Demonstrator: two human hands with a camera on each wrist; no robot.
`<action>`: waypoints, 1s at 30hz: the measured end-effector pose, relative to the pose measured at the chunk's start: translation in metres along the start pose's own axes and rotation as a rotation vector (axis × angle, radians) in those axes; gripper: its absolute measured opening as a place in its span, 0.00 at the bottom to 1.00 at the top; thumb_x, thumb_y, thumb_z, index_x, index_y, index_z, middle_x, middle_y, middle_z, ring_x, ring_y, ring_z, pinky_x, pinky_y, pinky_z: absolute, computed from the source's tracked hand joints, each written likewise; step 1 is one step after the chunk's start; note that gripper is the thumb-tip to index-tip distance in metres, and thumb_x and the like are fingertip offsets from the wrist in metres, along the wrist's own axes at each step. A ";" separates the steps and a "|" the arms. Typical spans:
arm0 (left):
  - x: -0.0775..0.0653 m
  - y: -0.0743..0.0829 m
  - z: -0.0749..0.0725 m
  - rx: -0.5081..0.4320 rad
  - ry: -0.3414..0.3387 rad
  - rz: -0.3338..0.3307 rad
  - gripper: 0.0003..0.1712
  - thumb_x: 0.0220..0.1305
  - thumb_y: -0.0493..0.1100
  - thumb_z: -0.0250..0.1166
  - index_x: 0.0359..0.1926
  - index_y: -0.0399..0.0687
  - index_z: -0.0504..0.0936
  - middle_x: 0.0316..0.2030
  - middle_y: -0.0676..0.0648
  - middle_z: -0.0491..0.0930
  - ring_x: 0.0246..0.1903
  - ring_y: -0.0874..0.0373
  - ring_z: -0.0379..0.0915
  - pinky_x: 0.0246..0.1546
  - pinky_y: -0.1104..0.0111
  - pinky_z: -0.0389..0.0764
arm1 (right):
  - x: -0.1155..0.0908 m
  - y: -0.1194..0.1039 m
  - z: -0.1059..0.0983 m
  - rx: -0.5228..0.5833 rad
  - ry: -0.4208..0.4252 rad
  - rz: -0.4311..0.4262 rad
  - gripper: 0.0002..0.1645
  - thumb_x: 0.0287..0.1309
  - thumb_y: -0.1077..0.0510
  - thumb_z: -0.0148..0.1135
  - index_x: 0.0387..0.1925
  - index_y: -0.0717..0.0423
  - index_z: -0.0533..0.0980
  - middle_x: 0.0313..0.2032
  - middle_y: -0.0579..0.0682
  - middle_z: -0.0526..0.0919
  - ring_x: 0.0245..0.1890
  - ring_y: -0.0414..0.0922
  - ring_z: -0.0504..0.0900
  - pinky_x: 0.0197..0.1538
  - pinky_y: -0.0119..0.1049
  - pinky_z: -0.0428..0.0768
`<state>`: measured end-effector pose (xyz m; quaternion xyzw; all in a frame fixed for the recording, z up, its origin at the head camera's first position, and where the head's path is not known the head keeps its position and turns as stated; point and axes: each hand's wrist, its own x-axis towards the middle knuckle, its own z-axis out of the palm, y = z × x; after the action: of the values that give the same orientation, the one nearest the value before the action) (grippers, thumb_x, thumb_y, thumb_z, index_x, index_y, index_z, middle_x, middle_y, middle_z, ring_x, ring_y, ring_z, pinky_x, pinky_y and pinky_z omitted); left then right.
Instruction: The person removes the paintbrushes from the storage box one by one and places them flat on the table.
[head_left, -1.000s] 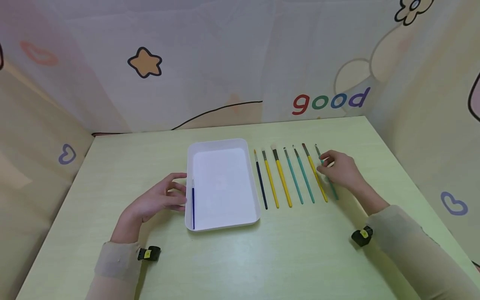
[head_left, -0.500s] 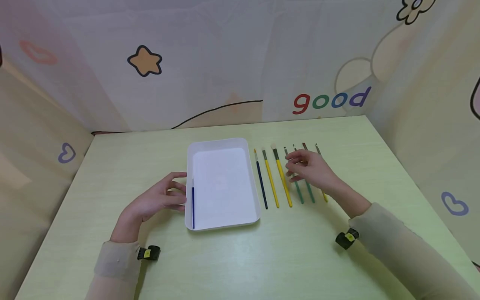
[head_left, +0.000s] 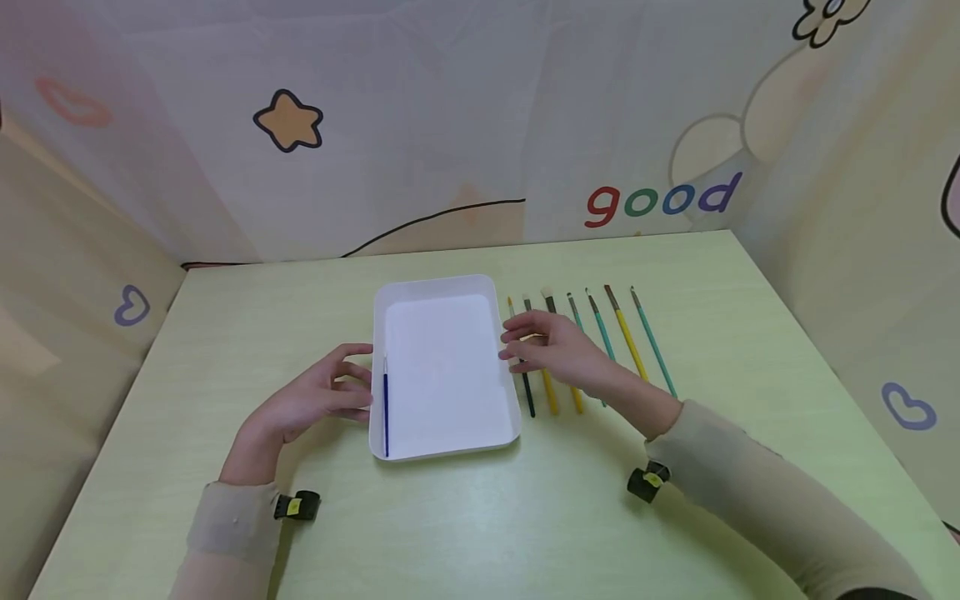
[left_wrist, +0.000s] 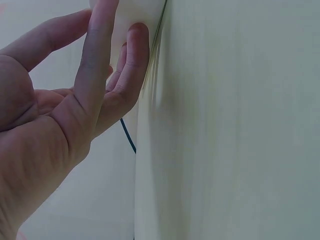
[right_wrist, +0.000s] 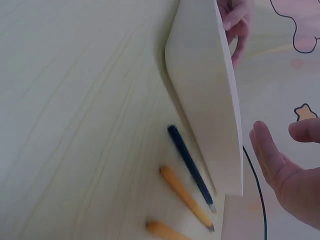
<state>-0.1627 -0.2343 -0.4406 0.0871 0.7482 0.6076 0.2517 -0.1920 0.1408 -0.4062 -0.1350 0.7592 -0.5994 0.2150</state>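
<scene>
A white tray (head_left: 446, 367) lies on the table with a slim blue paintbrush (head_left: 386, 412) along its left inner side. My left hand (head_left: 322, 392) rests its loosely bent fingers against the tray's left wall, which the left wrist view also shows. Over the brushes at the tray's right rim hovers my right hand (head_left: 551, 346), fingers loosely spread and holding nothing. It partly covers a dark blue paintbrush (head_left: 529, 396) and two yellow ones beside it. Farther right lie teal brushes and another yellow paintbrush (head_left: 628, 333), with a teal paintbrush (head_left: 654, 342) at the row's end.
Behind the table (head_left: 450, 525) hangs a printed cloth backdrop (head_left: 450, 125), with more cloth at both sides. Each wrist wears a small black camera, the left camera (head_left: 297, 505) close above the tabletop. In the right wrist view, the tray's wall (right_wrist: 205, 90) rises beside the brush handles.
My right hand has swept left, from above the rightmost teal paintbrush across the row to the tray's right rim, carrying nothing. The left hand, tray and brushes stay in place.
</scene>
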 end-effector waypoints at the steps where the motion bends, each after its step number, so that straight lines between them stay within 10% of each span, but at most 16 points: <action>1: 0.000 0.000 0.000 -0.002 -0.002 0.000 0.45 0.67 0.30 0.67 0.77 0.41 0.53 0.58 0.29 0.67 0.48 0.42 0.80 0.49 0.56 0.86 | 0.001 -0.001 0.003 0.002 -0.013 0.004 0.28 0.73 0.63 0.60 0.68 0.71 0.65 0.60 0.68 0.75 0.55 0.61 0.82 0.58 0.56 0.81; 15: -0.001 0.003 0.000 0.000 -0.021 -0.006 0.48 0.64 0.29 0.68 0.78 0.41 0.51 0.60 0.28 0.67 0.51 0.40 0.78 0.51 0.54 0.85 | 0.020 -0.010 0.059 0.209 -0.190 0.149 0.32 0.77 0.60 0.54 0.73 0.70 0.59 0.70 0.66 0.68 0.67 0.57 0.73 0.63 0.46 0.78; 30: -0.002 0.002 -0.001 0.052 -0.020 -0.020 0.52 0.61 0.31 0.72 0.79 0.44 0.51 0.61 0.31 0.68 0.56 0.41 0.77 0.54 0.57 0.82 | 0.040 -0.006 0.112 0.445 -0.166 0.293 0.29 0.81 0.57 0.43 0.74 0.71 0.60 0.69 0.67 0.69 0.69 0.57 0.72 0.67 0.49 0.74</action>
<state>-0.1620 -0.2354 -0.4380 0.0921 0.7622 0.5843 0.2629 -0.1728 0.0255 -0.4277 -0.0220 0.6002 -0.7008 0.3851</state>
